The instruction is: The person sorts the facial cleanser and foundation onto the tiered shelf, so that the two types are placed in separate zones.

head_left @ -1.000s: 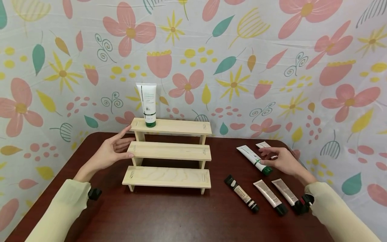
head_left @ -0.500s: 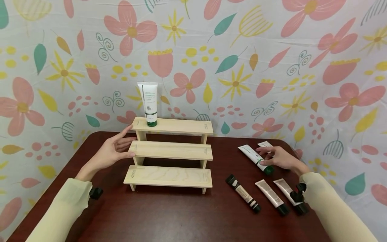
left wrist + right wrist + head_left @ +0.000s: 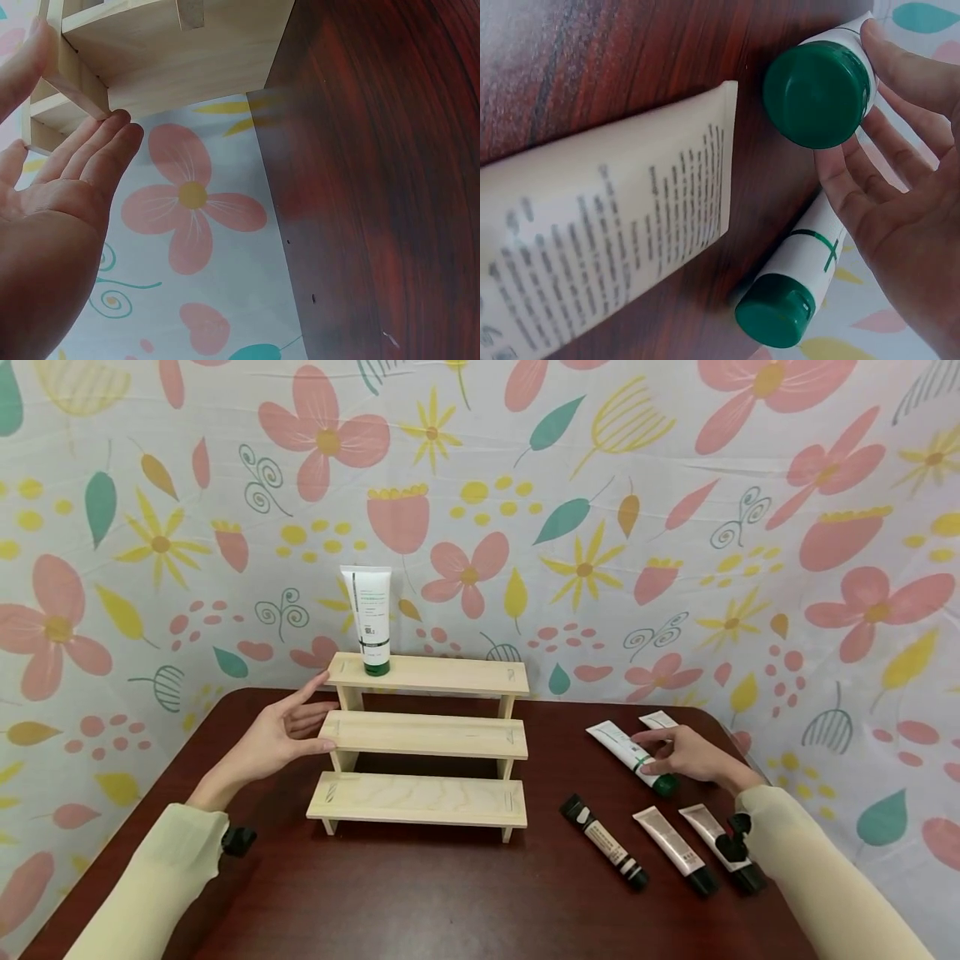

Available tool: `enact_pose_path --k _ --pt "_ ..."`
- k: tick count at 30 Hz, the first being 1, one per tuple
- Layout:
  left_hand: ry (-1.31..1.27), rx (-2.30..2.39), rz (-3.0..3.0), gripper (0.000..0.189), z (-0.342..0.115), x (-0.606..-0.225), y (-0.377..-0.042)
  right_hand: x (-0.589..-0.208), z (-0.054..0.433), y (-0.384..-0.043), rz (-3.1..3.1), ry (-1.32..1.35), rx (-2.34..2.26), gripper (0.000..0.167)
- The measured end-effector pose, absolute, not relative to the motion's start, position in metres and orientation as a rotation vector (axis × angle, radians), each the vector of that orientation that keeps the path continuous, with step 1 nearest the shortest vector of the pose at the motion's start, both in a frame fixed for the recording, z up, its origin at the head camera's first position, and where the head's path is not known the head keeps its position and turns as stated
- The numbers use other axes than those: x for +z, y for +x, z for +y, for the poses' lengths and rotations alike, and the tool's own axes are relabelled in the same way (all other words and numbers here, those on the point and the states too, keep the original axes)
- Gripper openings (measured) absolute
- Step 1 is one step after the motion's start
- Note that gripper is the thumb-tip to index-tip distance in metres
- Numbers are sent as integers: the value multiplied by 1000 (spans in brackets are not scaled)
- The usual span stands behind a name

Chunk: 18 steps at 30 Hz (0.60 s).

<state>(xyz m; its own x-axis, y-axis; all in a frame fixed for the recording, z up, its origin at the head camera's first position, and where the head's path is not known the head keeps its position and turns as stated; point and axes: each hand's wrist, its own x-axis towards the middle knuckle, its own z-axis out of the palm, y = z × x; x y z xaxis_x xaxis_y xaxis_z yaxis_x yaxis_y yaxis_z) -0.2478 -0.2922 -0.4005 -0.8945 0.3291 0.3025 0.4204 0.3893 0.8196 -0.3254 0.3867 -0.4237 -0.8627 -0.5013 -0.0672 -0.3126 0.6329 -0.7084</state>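
Observation:
At the left end of a three-tier wooden display stand (image 3: 427,737), my left hand (image 3: 266,739) rests its straight fingers and thumb against the wood; the left wrist view shows the fingertips (image 3: 116,120) touching a side piece. Upright on the top tier stands a white squeeze tube with a green cap (image 3: 371,618). On the right, my right hand (image 3: 693,753) holds another white squeeze tube (image 3: 618,747) near its green cap (image 3: 814,94), thumb on one side and fingers on the other. Partly behind that hand lies a third white green-capped tube (image 3: 657,720).
Nearer me on the dark wooden table (image 3: 420,893) lie a black-and-beige tube (image 3: 603,841) and two pinkish tubes with black caps, one left (image 3: 667,839) and one right (image 3: 708,828). A flowered cloth (image 3: 480,485) hangs behind the table.
My right hand has shifted slightly left, its fingers closing on the white tube, which has moved a little with it. My left hand and the stand stay in place.

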Motion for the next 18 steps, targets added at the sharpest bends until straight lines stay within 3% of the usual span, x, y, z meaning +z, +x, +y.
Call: enact_pose_path --k 18 --pt "-702 -1554 -2525 103 -293 -400 -248 -416 373 -326 2512 -515 -1089 71"
